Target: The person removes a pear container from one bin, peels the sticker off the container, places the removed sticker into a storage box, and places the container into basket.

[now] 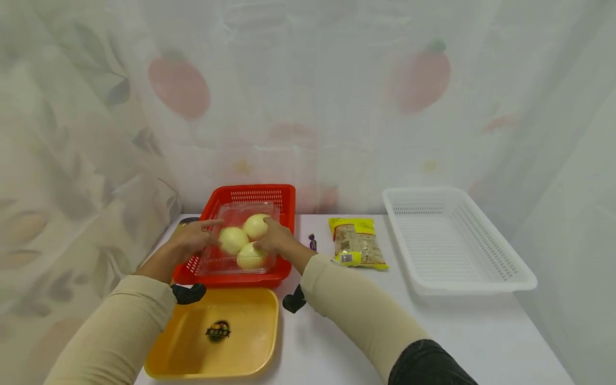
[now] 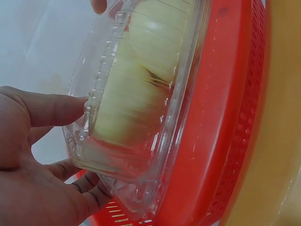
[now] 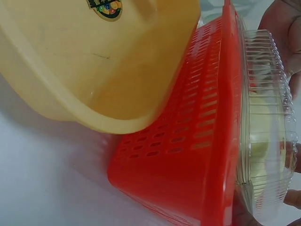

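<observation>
A clear plastic box (image 1: 243,263) with a ridged lid sits in the red basket (image 1: 287,203), its base at about rim height on the near side. Inside it lie three pale yellow round balls (image 1: 233,240), whose exact kind I cannot tell. My left hand (image 1: 192,238) grips the box's left end; in the left wrist view its thumb (image 2: 61,109) lies on the lid edge and other fingers curl under. Over the right end, my right hand (image 1: 280,239) holds the lid; fingertips (image 3: 294,197) show against it in the right wrist view.
A yellow tray (image 1: 245,347) with a round label stands in front of the basket. To the right are a small purple-wrapped sweet (image 1: 313,243), a yellow-and-clear food bag (image 1: 360,243) and a white perforated basket (image 1: 447,240). Curtains (image 1: 308,107) hang behind the white table (image 1: 332,342).
</observation>
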A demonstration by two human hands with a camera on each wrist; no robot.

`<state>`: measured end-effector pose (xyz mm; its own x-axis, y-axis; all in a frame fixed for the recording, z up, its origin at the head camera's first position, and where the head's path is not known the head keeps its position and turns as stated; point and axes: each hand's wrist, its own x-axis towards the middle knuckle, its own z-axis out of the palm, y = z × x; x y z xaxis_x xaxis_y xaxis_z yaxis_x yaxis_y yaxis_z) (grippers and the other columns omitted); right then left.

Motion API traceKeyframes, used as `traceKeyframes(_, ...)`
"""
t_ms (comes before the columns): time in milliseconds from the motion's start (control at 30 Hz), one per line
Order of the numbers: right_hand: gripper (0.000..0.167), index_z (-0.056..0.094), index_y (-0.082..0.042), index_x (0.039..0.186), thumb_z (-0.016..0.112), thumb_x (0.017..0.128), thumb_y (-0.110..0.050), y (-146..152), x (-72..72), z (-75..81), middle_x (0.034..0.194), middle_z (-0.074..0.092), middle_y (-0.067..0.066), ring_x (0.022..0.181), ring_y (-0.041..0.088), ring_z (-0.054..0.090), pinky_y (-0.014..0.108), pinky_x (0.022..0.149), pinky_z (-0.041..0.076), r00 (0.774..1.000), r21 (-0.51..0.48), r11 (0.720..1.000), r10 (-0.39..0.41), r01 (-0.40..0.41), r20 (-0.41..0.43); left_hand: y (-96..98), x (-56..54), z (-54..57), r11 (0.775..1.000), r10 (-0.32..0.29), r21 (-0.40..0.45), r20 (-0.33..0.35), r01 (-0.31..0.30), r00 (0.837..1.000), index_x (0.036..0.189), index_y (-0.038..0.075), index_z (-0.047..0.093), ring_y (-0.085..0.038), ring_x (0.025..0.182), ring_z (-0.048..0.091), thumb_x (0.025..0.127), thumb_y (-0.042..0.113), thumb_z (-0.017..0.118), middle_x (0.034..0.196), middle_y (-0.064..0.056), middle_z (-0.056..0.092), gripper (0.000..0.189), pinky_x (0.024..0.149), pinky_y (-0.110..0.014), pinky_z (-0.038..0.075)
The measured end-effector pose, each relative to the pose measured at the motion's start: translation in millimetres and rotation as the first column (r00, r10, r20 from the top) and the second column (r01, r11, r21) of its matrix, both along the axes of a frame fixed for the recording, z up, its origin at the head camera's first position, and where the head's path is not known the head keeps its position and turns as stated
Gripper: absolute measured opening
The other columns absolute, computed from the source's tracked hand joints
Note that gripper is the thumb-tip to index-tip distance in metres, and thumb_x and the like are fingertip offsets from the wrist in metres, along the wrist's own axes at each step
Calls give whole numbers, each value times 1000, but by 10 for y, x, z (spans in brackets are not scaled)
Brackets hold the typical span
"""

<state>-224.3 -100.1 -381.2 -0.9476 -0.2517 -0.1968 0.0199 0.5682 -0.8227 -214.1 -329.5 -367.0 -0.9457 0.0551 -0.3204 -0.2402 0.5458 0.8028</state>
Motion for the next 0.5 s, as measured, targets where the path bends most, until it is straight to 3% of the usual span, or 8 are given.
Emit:
traceKeyframes(100, 74, 41, -16, 147, 78, 82, -14, -8, -16, -5, 119, 58, 10, 89, 24, 55, 35, 69, 55, 1000, 11, 1000, -3, 3, -1, 5, -19, -17, 999, 2, 33, 14, -3, 1000, 152, 9, 31, -24, 72, 50, 92, 4, 59, 126, -23, 41, 66, 64, -36, 53)
traceKeyframes(167, 74, 41, -16, 146, 77, 82, -13, -17, -23, -6, 119, 58, 10, 91, 24, 55, 36, 73, 55, 1000, 20, 1000, -7, 7, 4, 1, -30, -31, 999, 5, 48, 22, -7, 1000, 152, 9, 30, -22, 69, 50, 92, 3, 57, 126, -24, 42, 65, 62, -35, 53)
traceKeyframes(300, 74, 43, -15, 145, 78, 81, -13, -39, -24, -10, 118, 59, 11, 95, 23, 55, 37, 81, 53, 1000, 54, 998, -14, 15, -22, -14, -47, -71, 998, 4, 57, 21, -5, 1000, 151, 7, 31, -18, 54, 43, 92, -1, 53, 112, -23, 47, 64, 53, -31, 48)
traceKeyframes(500, 71, 45, -15, 143, 78, 80, -18, -69, -33, -30, 113, 61, 8, 97, 25, 56, 36, 81, 51, 997, 183, 983, 3, 12, -80, -12, -71, -159, 998, 33, 52, 30, -35, 999, 150, 7, 34, -20, 51, 42, 88, -5, 48, 99, -20, 51, 65, 52, -34, 47)
